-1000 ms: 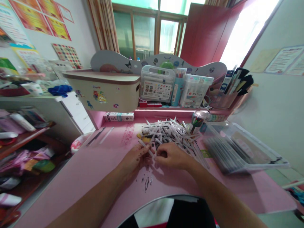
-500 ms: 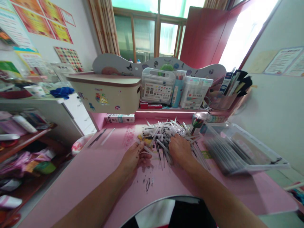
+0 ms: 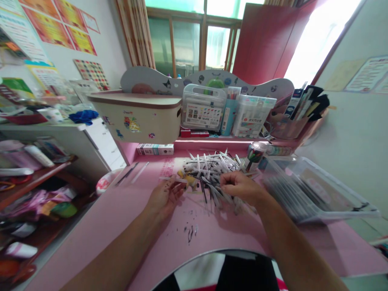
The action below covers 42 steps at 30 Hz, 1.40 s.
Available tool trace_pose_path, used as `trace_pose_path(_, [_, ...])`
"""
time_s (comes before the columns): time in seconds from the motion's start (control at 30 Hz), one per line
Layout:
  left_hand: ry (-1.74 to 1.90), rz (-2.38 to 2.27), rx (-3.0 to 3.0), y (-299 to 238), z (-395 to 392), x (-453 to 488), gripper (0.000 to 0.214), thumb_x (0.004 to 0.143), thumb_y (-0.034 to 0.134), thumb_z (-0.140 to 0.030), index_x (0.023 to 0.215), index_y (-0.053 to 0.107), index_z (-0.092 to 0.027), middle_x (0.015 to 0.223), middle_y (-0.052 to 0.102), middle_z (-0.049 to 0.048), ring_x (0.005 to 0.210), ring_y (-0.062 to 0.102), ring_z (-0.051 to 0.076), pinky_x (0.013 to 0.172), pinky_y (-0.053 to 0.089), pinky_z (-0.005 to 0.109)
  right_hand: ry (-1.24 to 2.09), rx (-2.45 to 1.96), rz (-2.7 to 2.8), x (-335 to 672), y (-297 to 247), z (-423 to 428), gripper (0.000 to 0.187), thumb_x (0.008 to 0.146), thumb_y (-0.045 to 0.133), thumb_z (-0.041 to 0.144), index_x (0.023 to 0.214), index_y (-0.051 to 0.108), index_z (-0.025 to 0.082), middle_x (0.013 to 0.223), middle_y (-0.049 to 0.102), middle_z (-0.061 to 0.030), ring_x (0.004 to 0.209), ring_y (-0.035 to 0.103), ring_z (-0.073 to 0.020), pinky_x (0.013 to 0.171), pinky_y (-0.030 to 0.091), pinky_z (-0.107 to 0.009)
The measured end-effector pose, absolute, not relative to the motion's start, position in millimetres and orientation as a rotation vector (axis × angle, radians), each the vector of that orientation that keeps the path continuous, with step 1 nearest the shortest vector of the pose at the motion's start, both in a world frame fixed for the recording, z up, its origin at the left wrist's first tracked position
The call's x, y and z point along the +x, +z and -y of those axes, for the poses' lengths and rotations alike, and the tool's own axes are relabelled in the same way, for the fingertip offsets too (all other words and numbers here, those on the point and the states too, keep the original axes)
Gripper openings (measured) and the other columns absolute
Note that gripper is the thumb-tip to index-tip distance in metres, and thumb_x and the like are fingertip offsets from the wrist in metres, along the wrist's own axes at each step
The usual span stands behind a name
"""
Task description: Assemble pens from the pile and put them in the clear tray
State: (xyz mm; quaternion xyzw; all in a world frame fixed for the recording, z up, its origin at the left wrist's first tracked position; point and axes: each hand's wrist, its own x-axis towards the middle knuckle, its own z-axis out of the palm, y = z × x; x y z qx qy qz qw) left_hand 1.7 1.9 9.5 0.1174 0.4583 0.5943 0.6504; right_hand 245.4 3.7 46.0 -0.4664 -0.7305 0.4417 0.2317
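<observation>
Nearest you, between your forearms, dark smudges [image 3: 190, 233] mark the pink desk [image 3: 212, 234]. Just beyond them, your left hand [image 3: 162, 198], dotted with dark specks, pinches a slim white stick [image 3: 182, 181], like a pen barrel, thumb against fingertips, the other fingers loosely curled. Your right hand [image 3: 241, 186] bends its fingers in at the right side of the pile [image 3: 209, 163]; you can't tell from here whether anything is caught in them.

The stick should be light and stiff, its smooth surface apt to roll or slip, and thin plastic could crack if bent. Take it near mid-length with a gentle pinch; in the tangle, a free end sticking out looks the easiest hold. Ink may make it slick.

A yellow thing [image 3: 190, 181] lies between your hands, against the pile. To the right of your right hand sits a clear bin [image 3: 342, 208] holding flat, dark-edged items. Past that hand stands a jar [image 3: 257, 151] of pens; farther off, beyond both hands, a lidded box [image 3: 136, 121] rests on the shelf.
</observation>
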Motion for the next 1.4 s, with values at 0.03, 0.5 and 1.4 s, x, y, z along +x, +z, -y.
trace_pose_path(0.03, [1.356,-1.038,0.250,10,-2,1,0.019,0.092,0.053,-0.006,0.076,0.061,-0.012,0.064,0.068,0.0045,0.053,0.067,0.011,0.044,0.052,0.016,1.270,-1.240,2.019,246,47,-3,0.007,0.067,0.052,0.024,0.062,0.052,0.018,0.058,0.042,0.0059,0.057,0.038,-0.0098,0.055,0.028,-0.024])
trace_pose_path(0.5, [1.408,-1.026,0.299,4,-4,-1,0.016,0.092,0.056,-0.008,0.078,0.062,-0.013,0.068,0.069,0.0036,0.055,0.067,0.010,0.047,0.053,0.016,1.382,-1.245,1.989,240,45,-1,0.006,0.065,0.054,0.022,0.061,0.053,0.018,0.057,0.047,0.0055,0.057,0.042,-0.0097,0.055,0.030,-0.023])
trace_pose_path(1.4, [1.344,-0.928,0.118,11,-2,0,0.024,0.096,0.052,-0.010,0.073,0.059,-0.013,0.052,0.061,0.0004,0.041,0.059,0.009,0.039,0.048,0.014,-0.201,-1.475,2.387,173,-18,-9,0.017,0.094,0.061,0.029,0.103,0.074,0.023,0.119,0.061,-0.0121,0.108,0.049,-0.0308,0.093,0.035,-0.044])
